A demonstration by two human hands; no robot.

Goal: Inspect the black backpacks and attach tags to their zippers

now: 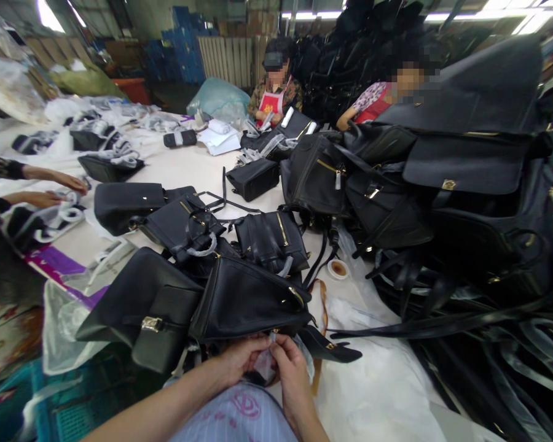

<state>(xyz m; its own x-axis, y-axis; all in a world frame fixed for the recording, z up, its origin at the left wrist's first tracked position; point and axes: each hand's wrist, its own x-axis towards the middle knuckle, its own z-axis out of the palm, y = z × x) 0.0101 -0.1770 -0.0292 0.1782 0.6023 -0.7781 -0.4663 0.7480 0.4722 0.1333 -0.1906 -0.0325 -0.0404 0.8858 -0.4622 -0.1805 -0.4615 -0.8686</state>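
Observation:
Both my hands meet at the near edge of a black handbag (pixel 253 298) that lies tilted on the table in front of me. My left hand (pixel 246 356) is closed, its fingertips pinched at a small piece of clear plastic film (pixel 268 356). Thumb and fingers of my right hand (pixel 286 356) press together on the same film, just under the bag's edge. Part of the film is hidden behind my fingers. A black bag with a gold clasp (pixel 152 322) leans against the handbag on the left. Below the handbag's right end, a black strap (pixel 336 350) sticks out.
Several black bags (pixel 276 239) lie further up the table, and a high pile of bags (pixel 470 178) stands at the right. A small white cup of brown liquid (pixel 338 269) sits nearby. A teal crate (pixel 78 411) is lower left. Co-workers (pixel 273 92) sit across; another person's hands (pixel 55 187) work at left.

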